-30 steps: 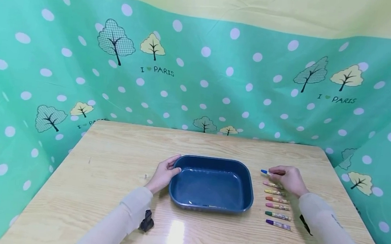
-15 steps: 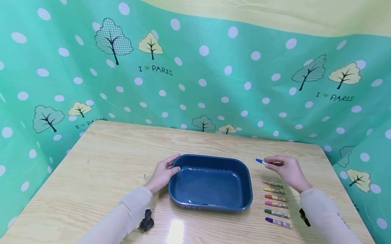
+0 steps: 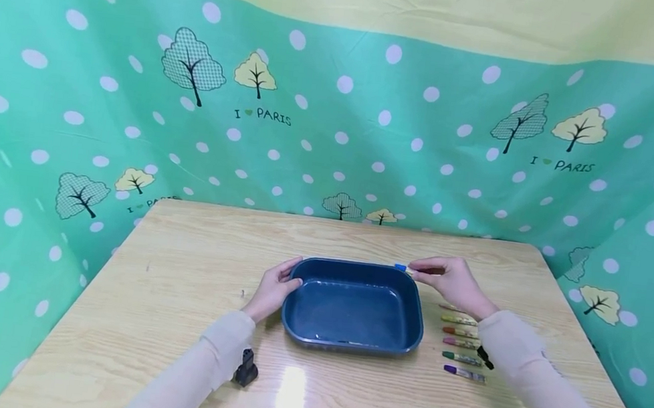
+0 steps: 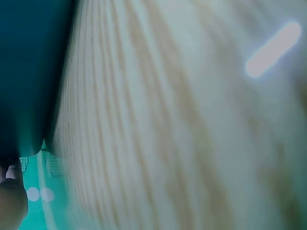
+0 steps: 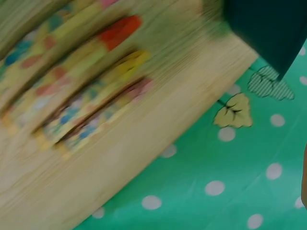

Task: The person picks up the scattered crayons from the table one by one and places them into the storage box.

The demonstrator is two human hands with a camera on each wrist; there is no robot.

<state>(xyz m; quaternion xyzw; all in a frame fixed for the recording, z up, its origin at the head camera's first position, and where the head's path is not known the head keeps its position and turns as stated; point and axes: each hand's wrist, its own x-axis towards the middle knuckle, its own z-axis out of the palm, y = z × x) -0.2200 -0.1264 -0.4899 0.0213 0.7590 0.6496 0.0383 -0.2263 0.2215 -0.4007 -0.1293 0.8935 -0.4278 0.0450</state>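
A dark blue rectangular tub (image 3: 351,309) stands on the table in the head view. My left hand (image 3: 273,290) grips its left rim, thumb over the edge; part of that hand (image 4: 12,203) shows beside the tub wall (image 4: 29,76) in the left wrist view. Between the fingertips of my right hand (image 3: 450,282) is a blue-tipped crayon (image 3: 400,267), held at the tub's far right corner; whether it touches the rim I cannot tell. Several wrapped crayons lie in a column right of the tub, among them a purple one (image 3: 465,374), a green one (image 3: 463,359) and a red one (image 5: 120,33).
The wooden table (image 3: 189,242) ends at a green dotted curtain (image 3: 311,128) behind and at both sides. A black device (image 3: 246,370) is by the left wrist, another (image 3: 485,357) under the right wrist. A tiny object (image 3: 243,294) lies left of the tub.
My right hand has lifted the blue crayon from the top of the column and carried it left to the tub's far right corner. My left hand has stayed on the rim.
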